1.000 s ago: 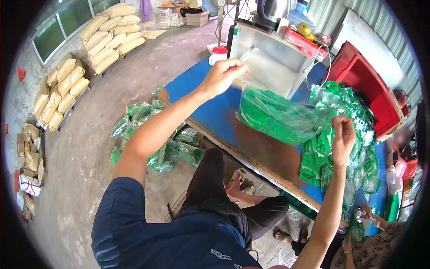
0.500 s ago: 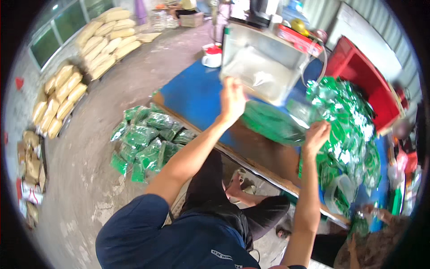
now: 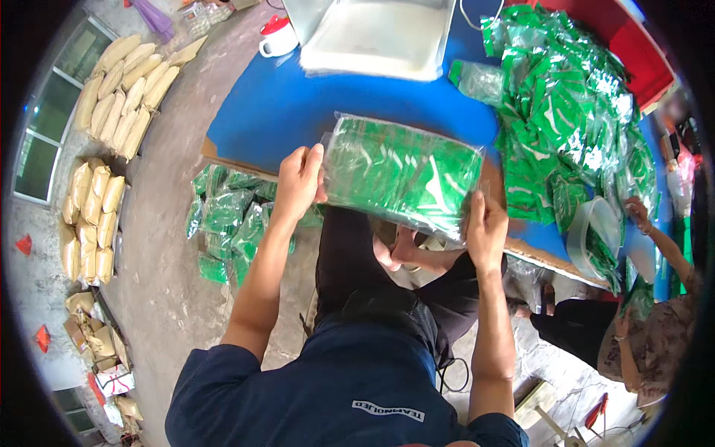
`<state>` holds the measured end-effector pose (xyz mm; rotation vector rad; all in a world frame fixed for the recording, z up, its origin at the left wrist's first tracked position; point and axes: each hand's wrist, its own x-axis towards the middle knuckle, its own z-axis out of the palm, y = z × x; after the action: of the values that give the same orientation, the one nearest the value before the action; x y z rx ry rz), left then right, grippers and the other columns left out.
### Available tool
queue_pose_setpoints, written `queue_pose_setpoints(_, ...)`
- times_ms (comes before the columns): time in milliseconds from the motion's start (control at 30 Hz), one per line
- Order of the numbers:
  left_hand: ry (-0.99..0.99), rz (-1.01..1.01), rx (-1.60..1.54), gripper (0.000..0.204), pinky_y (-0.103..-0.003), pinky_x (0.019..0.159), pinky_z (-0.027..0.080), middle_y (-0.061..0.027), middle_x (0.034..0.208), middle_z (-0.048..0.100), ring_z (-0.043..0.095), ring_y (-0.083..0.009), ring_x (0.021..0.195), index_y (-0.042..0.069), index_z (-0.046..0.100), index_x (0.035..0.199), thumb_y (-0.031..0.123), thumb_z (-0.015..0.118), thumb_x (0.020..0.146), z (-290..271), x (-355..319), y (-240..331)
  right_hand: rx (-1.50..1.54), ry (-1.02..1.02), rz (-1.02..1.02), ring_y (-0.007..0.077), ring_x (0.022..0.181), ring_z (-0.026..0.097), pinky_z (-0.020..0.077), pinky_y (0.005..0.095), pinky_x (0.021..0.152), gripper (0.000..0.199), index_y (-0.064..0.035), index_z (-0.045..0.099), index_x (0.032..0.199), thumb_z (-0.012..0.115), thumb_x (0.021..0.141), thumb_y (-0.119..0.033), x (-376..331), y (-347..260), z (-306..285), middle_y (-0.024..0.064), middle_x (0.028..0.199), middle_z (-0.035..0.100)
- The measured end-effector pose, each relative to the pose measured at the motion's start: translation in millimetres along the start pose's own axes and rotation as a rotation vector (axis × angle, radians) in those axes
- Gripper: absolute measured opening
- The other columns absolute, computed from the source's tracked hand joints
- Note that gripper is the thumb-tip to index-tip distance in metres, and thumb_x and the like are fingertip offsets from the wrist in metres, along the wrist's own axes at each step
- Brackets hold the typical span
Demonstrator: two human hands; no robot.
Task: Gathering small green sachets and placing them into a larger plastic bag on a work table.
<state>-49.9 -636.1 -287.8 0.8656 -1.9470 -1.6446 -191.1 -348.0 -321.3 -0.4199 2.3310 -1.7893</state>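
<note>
A clear plastic bag packed with green packets (image 3: 402, 173) is stretched level between my two hands, above the near edge of the blue table (image 3: 261, 112). My left hand (image 3: 301, 179) is closed on the bag's left end, thumb on top. My right hand (image 3: 488, 229) pinches its lower right corner. White marks show on the green through the shiny film. Beyond the bag stands a metal tray (image 3: 376, 37) with clear plastic bags in it. To the right lies a large heap of loose green packets (image 3: 558, 112).
Filled green bags (image 3: 231, 216) are piled on the floor at left. A white mug with a red lid (image 3: 278, 36) stands by the tray. At right are a red crate (image 3: 633, 45), a clear tub (image 3: 596, 231) and a co-worker's hand (image 3: 637, 212). Tan sacks (image 3: 119, 97) are stacked far left.
The bag has come back from near the tray toward my body and now lies flatter between my hands. My left hand has moved left and nearer. The view has tilted down.
</note>
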Motion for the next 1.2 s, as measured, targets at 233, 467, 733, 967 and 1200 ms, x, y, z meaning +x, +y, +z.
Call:
queue_pose_setpoints(233,0.062,0.125,0.362,0.033,-0.031,0.056,0.051,-0.0103,0.085,0.063,0.067,-0.0180,0.068,-0.001,0.059,0.105,0.032,0.061,0.101,-44,13,5,-0.422,0.198,-0.181,0.0213,0.068,0.065,0.0504,0.0373,0.063,0.032,0.0025,0.063,0.093,0.064,0.099,-0.029,17,-12,-21,0.0142,0.073,0.066)
queue_pose_setpoints(467,0.107,0.589,0.927,0.079,-0.044,0.117,0.030,-0.0279,0.150,0.041,0.038,-0.0384,0.141,0.000,0.035,0.150,0.050,0.062,0.095,24,28,30,-0.459,0.139,-0.406,0.0420,0.137,0.042,0.0285,0.0552,0.116,0.066,-0.0020,0.049,0.141,0.058,0.096,-0.050,27,-63,72,0.0258,0.141,0.049)
queue_pose_setpoints(733,0.302,0.219,0.166,0.095,-0.043,0.105,0.039,-0.0192,0.130,0.045,0.047,-0.0295,0.121,-0.002,0.017,0.155,0.047,0.069,0.093,36,-45,-33,-0.201,0.228,-0.213,0.0485,0.125,0.053,0.0440,0.0544,0.102,0.088,0.0001,0.032,0.151,0.067,0.090,-0.052,10,-39,56,0.0327,0.136,0.051)
queue_pose_setpoints(967,0.283,-0.113,-0.680,0.091,-0.047,0.121,0.024,-0.0112,0.161,0.029,0.030,-0.0313,0.146,0.006,0.022,0.158,0.072,0.038,0.097,8,-80,-78,0.122,-0.161,-0.303,0.0476,0.088,0.067,0.0518,0.0513,0.078,0.055,0.0003,0.056,0.113,0.065,0.092,-0.049,17,-38,76,0.0273,0.090,0.068)
queue_pose_setpoints(1200,0.091,-0.305,-0.877,0.080,-0.047,0.117,0.032,-0.0108,0.155,0.040,0.040,-0.0329,0.140,0.009,0.038,0.151,0.070,0.036,0.099,11,-66,-97,0.206,-0.291,-0.162,0.0425,0.090,0.068,0.0514,0.0472,0.082,0.057,0.0017,0.057,0.119,0.056,0.097,-0.051,-16,-30,53,0.0258,0.092,0.069)
